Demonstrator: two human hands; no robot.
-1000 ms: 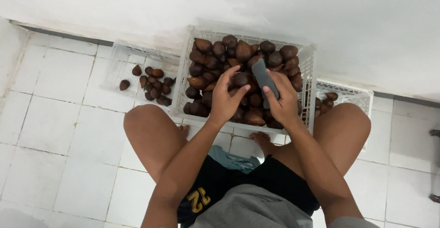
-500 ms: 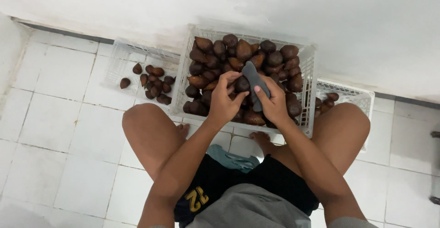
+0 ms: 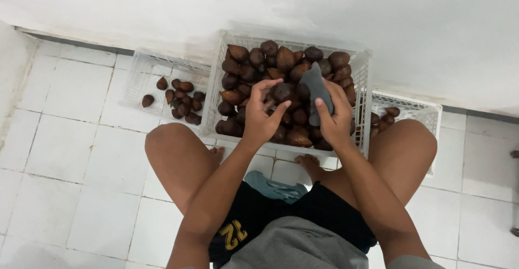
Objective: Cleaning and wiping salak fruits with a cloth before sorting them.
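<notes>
A: Left hand point(image 3: 259, 119)?
B: Fingers clamped around one brown fruit point(image 3: 282, 92), above the middle crate point(image 3: 363, 107).
A: Right hand point(image 3: 334, 119)?
B: Fingers clamped on a grey cloth point(image 3: 315, 89), touching that fruit.

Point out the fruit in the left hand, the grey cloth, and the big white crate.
Brown scaly fruit point(image 3: 282, 92), head view, its rounded top.
Grey cloth point(image 3: 315, 88), head view, its upper fold above the right hand's thumb.
Big white crate point(image 3: 363, 80), head view, its right wall.

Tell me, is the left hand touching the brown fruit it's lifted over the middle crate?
Touching. The head view shows the left hand with fingers curled around the brown fruit, no gap between them, beside the grey cloth in the right hand.
</notes>
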